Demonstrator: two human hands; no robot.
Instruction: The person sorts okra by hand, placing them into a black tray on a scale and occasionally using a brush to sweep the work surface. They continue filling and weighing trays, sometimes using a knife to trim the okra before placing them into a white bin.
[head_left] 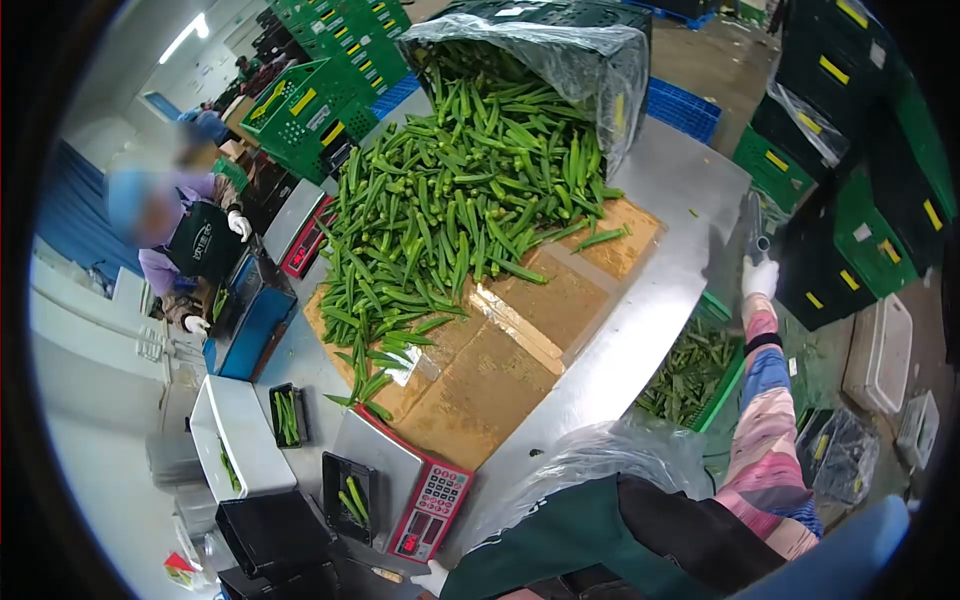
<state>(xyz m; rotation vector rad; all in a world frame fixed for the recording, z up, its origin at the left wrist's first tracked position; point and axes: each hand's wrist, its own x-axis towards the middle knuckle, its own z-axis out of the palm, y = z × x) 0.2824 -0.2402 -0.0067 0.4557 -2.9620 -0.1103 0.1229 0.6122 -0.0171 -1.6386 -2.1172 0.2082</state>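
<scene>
My right hand (760,277), in a white glove, is stretched out past the right end of the metal table (690,190). Its fingers are closed at the lower end of a grey tube-like thing (757,228), whose exact kind I cannot tell. My left hand (432,578), also gloved, shows only in part at the bottom edge, close to the red and white scale (432,505); its fingers are mostly hidden. A large heap of okra (450,190) spills from a lined crate (620,60) onto flattened cardboard (470,385).
Black trays with okra (350,490) (288,415) lie left of the scale, beside a white bin (225,435). Under the table's right side stands a green crate of okra (700,370). Stacked crates (850,200) rise at right. A co-worker (190,235) stands across, at left.
</scene>
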